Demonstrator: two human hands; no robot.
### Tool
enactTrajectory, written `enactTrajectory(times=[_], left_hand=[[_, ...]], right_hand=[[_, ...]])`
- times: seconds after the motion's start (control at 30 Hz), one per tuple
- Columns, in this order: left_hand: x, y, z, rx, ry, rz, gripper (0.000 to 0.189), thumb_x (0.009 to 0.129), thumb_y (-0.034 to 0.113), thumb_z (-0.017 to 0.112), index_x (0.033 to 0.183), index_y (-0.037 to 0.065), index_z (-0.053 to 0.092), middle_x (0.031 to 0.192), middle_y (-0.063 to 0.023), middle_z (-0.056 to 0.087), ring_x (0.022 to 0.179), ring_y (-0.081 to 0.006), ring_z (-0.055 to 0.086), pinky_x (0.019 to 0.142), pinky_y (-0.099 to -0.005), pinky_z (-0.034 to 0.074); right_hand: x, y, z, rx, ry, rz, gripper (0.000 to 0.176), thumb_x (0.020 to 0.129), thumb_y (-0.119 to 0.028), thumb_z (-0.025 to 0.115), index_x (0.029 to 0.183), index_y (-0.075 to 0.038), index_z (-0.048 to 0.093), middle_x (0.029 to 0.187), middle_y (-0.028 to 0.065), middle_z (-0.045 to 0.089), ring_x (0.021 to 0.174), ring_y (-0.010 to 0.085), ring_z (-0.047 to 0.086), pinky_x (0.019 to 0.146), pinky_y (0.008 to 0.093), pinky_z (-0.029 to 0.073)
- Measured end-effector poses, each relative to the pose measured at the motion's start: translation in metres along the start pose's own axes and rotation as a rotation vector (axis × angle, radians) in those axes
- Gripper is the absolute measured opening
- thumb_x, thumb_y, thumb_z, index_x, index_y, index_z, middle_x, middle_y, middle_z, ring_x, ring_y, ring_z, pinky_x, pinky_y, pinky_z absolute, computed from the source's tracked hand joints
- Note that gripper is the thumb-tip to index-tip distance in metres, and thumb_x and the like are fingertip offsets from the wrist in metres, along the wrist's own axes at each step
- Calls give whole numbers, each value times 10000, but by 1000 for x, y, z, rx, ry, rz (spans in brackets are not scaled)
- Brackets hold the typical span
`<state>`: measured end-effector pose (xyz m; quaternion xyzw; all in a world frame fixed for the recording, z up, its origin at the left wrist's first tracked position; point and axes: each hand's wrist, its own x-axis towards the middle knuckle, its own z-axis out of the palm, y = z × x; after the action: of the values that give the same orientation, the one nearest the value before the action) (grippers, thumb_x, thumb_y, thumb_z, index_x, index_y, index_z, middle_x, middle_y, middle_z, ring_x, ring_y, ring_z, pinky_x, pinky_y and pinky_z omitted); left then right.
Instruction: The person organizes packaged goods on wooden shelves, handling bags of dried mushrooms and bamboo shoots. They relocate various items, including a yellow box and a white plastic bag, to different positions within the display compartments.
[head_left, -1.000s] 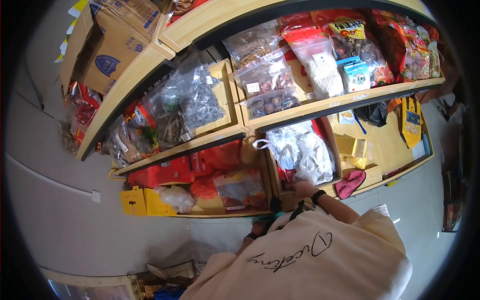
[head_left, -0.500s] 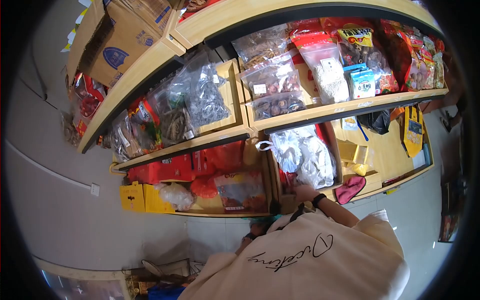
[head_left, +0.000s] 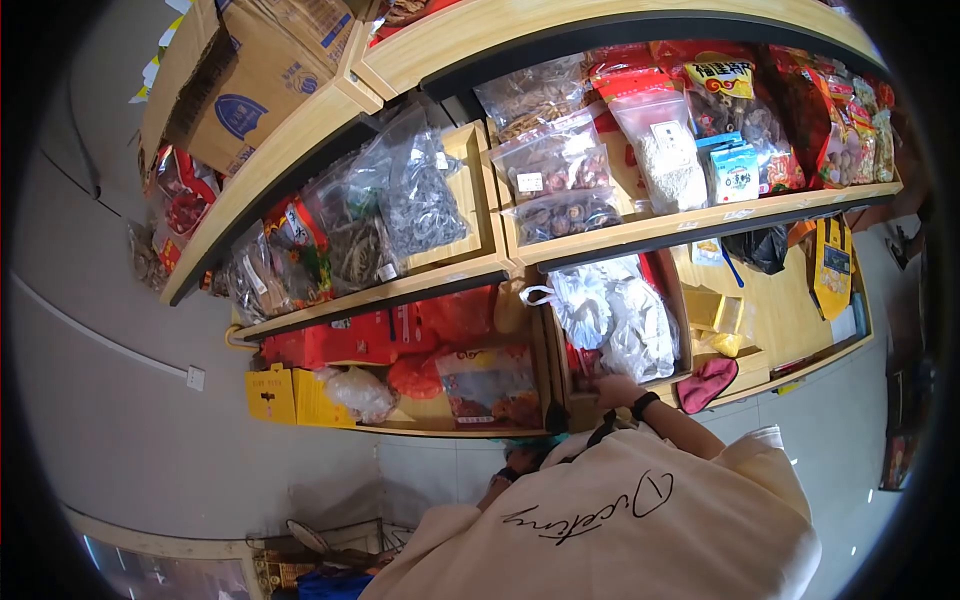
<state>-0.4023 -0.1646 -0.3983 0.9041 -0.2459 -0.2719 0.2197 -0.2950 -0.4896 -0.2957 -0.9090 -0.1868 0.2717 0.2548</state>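
Observation:
My right hand [head_left: 616, 390], with a dark band at the wrist, is at the front edge of a wooden bin [head_left: 683, 335]. Crumpled white plastic bags [head_left: 640, 330] fill this bin, just beyond the hand. Its fingertips are small and partly hidden, so I cannot make out a grip. Lower and to the left, my left hand [head_left: 522, 461] is in shadow below the shelf front, beside something teal [head_left: 535, 443] and a black item. Its fingers do not show clearly. A dark red cloth-like piece [head_left: 707, 384] hangs over the shelf edge right of my right hand.
Upper shelves hold clear bags of dried goods [head_left: 425, 195], a bag of white pieces [head_left: 670, 170] and blue packets [head_left: 735, 172]. Red bags [head_left: 355, 335] and a yellow box [head_left: 270, 393] are at lower left. A cardboard carton [head_left: 240, 90] stands at upper left.
The view has shifted slightly, so the shelves appear a little farther right and lower. Both hands stay in nearly the same places, with no clear change of grip.

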Motion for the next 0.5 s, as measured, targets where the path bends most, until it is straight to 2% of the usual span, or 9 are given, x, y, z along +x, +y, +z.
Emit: enactTrajectory(times=[0.1,0.13,0.23,0.33,0.5], left_hand=[[-2,6,-5,-39,-38,-24,315,755,253,491,1035,139,581,1046,-175,570,942,-348,544,812,-402,432],[2,8,-7,-74,-59,-44,313,755,248,490,1034,140,582,1051,-175,567,950,-347,539,813,-404,430],[12,-47,44,-77,-12,-30,300,748,231,494,1021,143,585,1038,-176,569,928,-355,543,795,-413,436],[10,-46,46,48,27,13,298,746,229,494,1017,139,582,1016,-176,575,928,-355,543,789,-419,436],[8,-38,34,52,-17,27,306,740,211,503,1025,124,575,1015,-176,575,938,-349,542,807,-413,434]], right_hand=[[-1,-2,-1,4,3,2,503,624,-344,608,1053,-85,563,924,165,610,870,316,577,772,402,451],[-1,-3,-1,3,4,11,494,630,-333,592,1074,-119,558,943,149,610,883,305,576,777,397,452],[-4,-6,-12,-14,-19,21,487,639,-320,574,1100,-167,550,963,132,610,895,296,576,781,393,454],[-2,-6,-2,-9,-15,23,489,642,-325,575,1108,-182,547,965,134,608,891,297,577,780,395,455],[3,0,3,-4,4,3,509,634,-342,587,1113,-178,544,967,140,606,886,296,580,781,396,455]])
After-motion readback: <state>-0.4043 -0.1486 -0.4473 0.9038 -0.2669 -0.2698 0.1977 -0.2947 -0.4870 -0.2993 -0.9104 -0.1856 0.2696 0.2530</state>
